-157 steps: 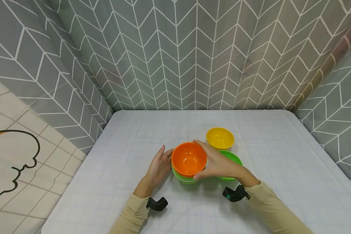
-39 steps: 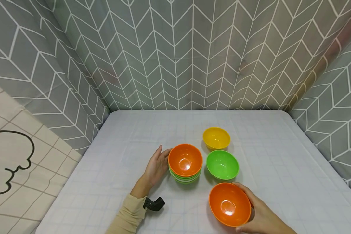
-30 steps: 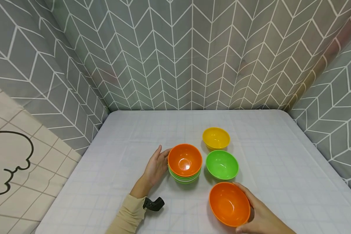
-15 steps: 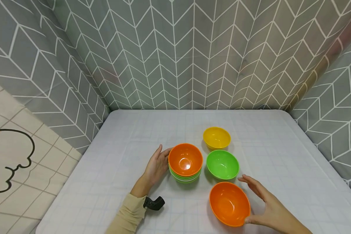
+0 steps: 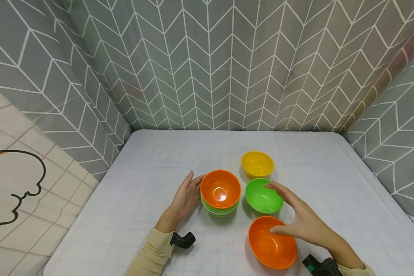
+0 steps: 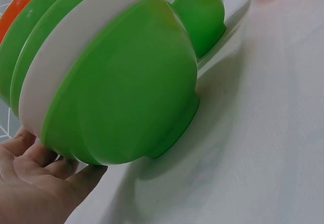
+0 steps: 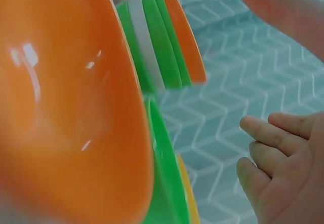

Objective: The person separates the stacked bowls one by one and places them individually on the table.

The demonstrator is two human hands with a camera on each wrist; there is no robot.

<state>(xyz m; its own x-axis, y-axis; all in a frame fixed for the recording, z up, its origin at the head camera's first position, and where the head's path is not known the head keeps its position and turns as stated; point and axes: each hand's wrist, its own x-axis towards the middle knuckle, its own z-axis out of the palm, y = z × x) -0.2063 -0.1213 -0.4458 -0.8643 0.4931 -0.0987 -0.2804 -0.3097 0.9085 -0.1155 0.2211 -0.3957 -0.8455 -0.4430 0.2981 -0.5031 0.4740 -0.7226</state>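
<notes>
A stack of nested bowls [image 5: 220, 189] stands mid-table, orange on top with green and white ones below. My left hand [image 5: 185, 197] rests its extended fingers against the stack's left side; the left wrist view shows these fingertips at the lowest green bowl [image 6: 126, 87]. To the right of the stack sits a single green bowl [image 5: 262, 199], and nearer to me a single orange bowl [image 5: 274, 251]. Empty and spread, my right hand [image 5: 305, 220] hovers over the right sides of these two. Its fingertips overlap the green bowl, its thumb the orange one.
A yellow bowl [image 5: 257, 164] sits just behind the single green bowl. A pale cloth [image 5: 151, 161] covers the table, whose back edge meets a grey patterned curtain [image 5: 207, 76]. Black cameras are strapped to both wrists.
The right hand brought an orange bowl from the stack to the front right, let go of it, then rose forward and left over the bowls. The left hand stayed at the stack.
</notes>
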